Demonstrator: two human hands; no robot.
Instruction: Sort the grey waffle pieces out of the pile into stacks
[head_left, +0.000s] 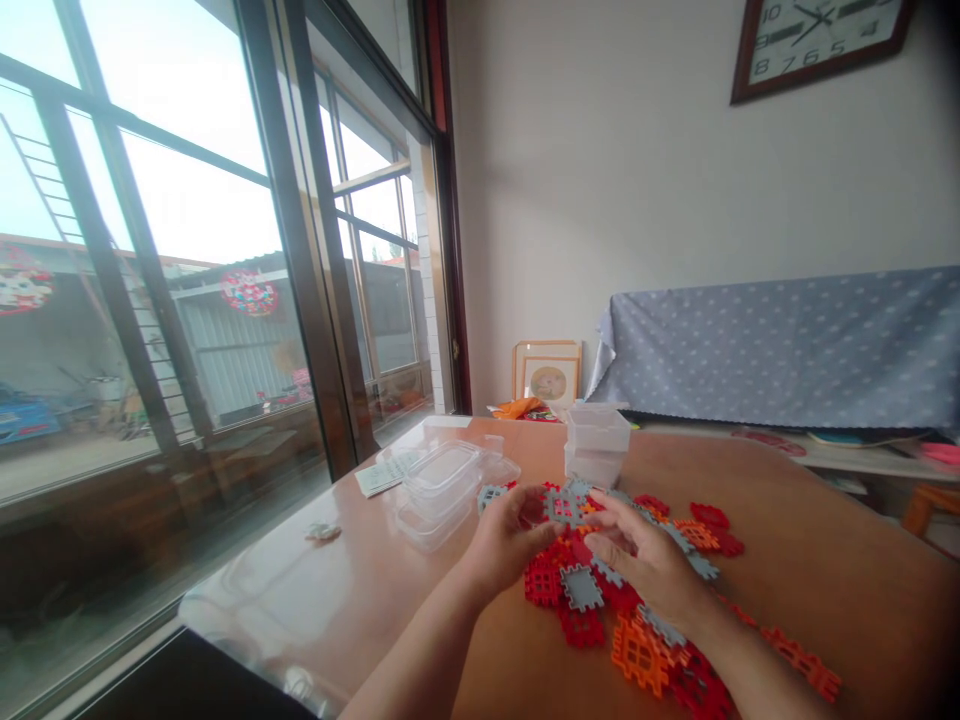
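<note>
Toothed plastic tiles (581,587) in red, orange and grey lie heaped on the table (810,520), on the near side of the stacked tubs (598,440). An orange lattice tile (641,655) is among the closest. Over the heap, just short of the tubs, the left hand (506,535) has thumb and fingers closed at the edge of a grey window tile (562,507). The right hand (634,545) is half curled beside it, thumb apart from the fingers; at this size I cannot tell whether it also grips the tile. The step in hand looks like working on that one grey tile; the next move probably calls for a steady hold and teeth lined up squarely against any neighbour. Left of the tubs, clear containers (439,490) stand near a printed sheet (384,473). Beyond the tubs, picture frames (547,370) lean at the wall, a spotted cloth (772,350) hangs to their right, and a clock (817,40) is high above.
</note>
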